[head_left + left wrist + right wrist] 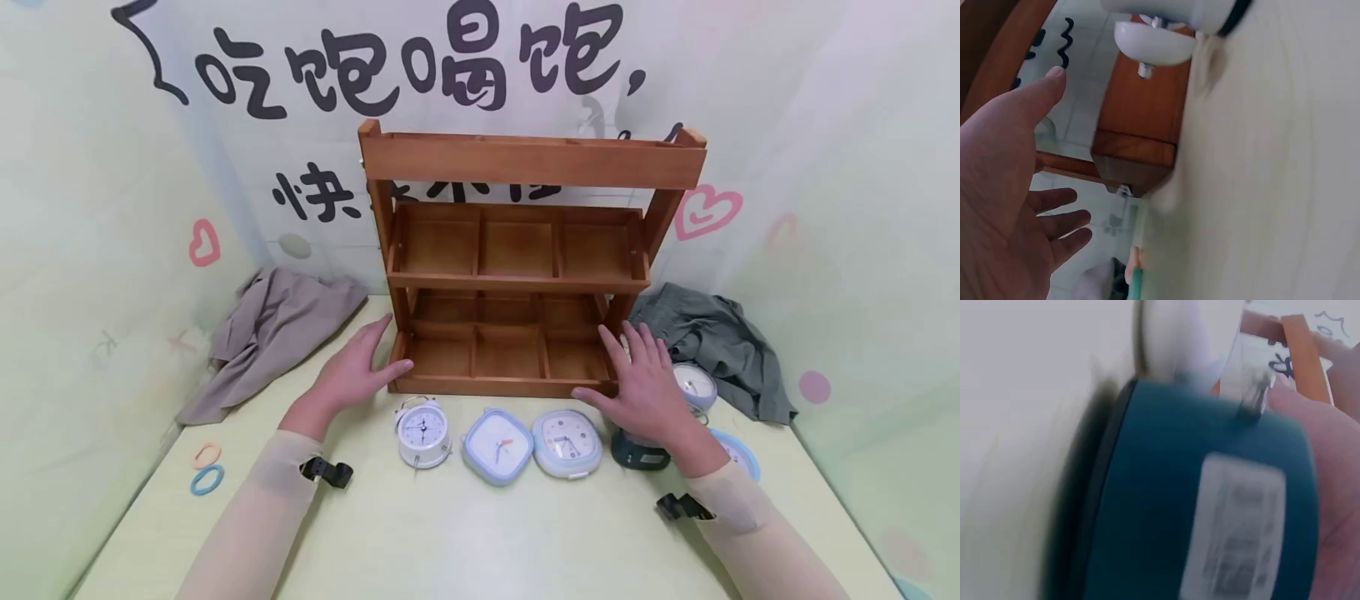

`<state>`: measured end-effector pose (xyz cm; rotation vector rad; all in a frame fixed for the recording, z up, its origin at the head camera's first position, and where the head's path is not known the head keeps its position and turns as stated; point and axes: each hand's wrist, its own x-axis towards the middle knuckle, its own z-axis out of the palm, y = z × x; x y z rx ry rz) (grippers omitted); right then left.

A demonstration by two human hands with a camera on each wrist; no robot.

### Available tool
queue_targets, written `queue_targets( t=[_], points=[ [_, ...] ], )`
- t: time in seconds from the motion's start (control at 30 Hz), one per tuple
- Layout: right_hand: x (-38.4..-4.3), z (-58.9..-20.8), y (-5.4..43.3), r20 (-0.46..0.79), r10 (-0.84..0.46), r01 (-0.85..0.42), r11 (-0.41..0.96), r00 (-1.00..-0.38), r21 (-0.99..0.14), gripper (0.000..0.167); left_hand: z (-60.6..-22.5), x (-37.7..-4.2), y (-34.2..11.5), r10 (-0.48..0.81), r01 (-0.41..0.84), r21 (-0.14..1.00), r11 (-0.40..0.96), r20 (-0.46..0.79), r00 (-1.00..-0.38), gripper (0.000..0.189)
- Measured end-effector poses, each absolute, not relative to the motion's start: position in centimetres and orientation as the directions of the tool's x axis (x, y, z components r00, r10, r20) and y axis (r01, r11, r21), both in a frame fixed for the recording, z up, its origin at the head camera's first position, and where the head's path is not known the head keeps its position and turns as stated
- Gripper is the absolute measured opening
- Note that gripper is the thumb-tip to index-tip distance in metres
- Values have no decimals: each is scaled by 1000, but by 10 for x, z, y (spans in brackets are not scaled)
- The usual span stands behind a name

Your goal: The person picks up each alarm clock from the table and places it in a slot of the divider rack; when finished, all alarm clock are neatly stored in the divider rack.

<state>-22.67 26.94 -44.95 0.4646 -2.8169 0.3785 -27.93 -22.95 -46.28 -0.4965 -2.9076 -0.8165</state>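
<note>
A brown wooden tiered shelf (521,388) with compartments stands on the table. My left hand (356,371) is at the lower left end of the shelf, fingers extended and thumb spread toward its front edge. In the left wrist view, the left hand (1007,181) holds nothing. At the lower right end, my right hand (647,385) has its fingers spread, overlapping the shelf's corner. A dark green clock (637,452) sits below the right palm, partly hidden; its labelled back (1166,487) fills much of the right wrist view.
Before the shelf stand a white twin-bell alarm clock (423,435), a blue diamond-shaped clock (498,447) and a rounded clock (567,444). More clocks (695,385) lie at right. Crumpled cloths (281,333) flank the shelf. Two rings (207,479) lie at left.
</note>
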Motion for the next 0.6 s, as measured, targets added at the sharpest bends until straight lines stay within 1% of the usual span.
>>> queue_targets(
  t=[0.1, 0.2, 0.47, 0.6],
  points=[
    [-224, -447, 257, 267, -308, -377, 889, -913, -261, 115, -473, -284, -235, 301, 324, 562, 761, 137, -944, 109],
    [-220, -442, 241, 252, -369, -434, 852, -895, -294, 114, -478, -287, -237, 309, 318, 619, 718, 126, -943, 106],
    [-211, -429, 188, 195, -541, -573, 737, -818, -358, 109, -492, -292, -238, 343, 332, 709, 622, 134, -930, 98],
    [-209, -426, 159, 151, -624, -632, 691, -766, -350, 110, -499, -292, -238, 346, 317, 755, 574, 128, -929, 96]
  ],
)
